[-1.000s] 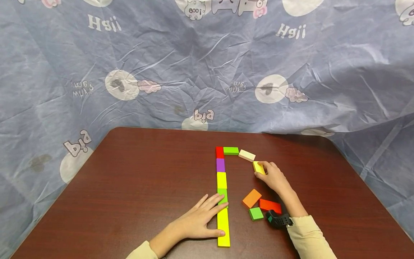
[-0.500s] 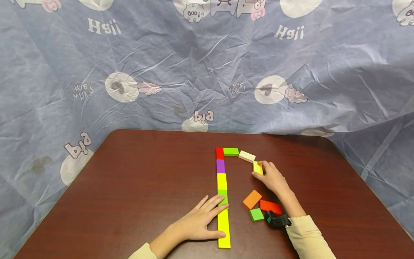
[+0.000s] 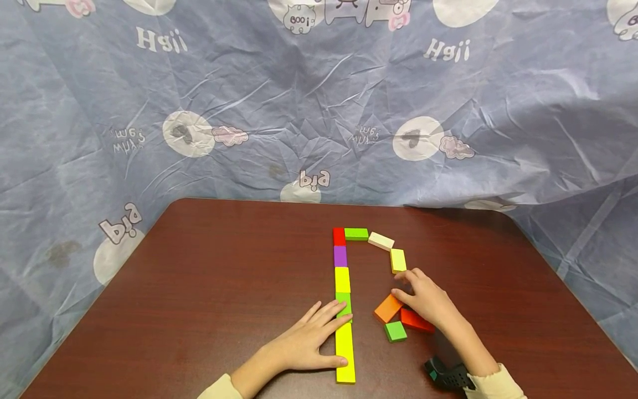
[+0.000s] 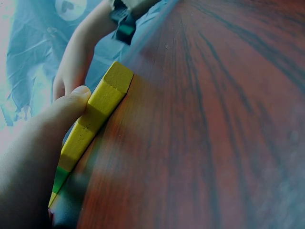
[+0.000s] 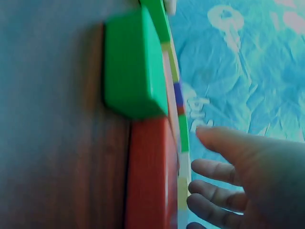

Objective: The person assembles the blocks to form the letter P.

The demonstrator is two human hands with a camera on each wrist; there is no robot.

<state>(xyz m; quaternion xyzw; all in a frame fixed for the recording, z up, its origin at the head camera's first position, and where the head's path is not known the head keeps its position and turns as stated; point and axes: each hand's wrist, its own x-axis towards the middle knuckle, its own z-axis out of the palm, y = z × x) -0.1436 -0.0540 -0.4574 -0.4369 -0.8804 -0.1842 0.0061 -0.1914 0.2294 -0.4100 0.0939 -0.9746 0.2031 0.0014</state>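
My left hand point(image 3: 306, 341) lies spread beside a column of wooden blocks. Its fingertips rest on the green block point(image 3: 340, 297), and the thumb is on the long yellow piece point(image 3: 345, 343) at the near end. In the left wrist view that thumb touches the yellow block point(image 4: 97, 107). My right hand point(image 3: 426, 296) holds nothing; its fingers are loosely bent between the pale yellow block point(image 3: 397, 259) and the orange block point(image 3: 386, 309). The thumb overlaps the orange block's far corner. Under the hand lies a red block point(image 3: 415, 320), partly covered, with a small green block point(image 3: 396, 331) nearer me.
Farther up the column are a yellow block point(image 3: 342, 280), a purple block point(image 3: 340, 256) and a red block point(image 3: 339, 236). From its top, a green block point(image 3: 356, 234) and a cream block point(image 3: 381, 240) curve right. A patterned cloth point(image 3: 299, 111) hangs behind the brown table point(image 3: 199, 277).
My right hand has let go of the pale yellow block and moved back toward me, over to the orange and red blocks. The left hand has stayed in place.
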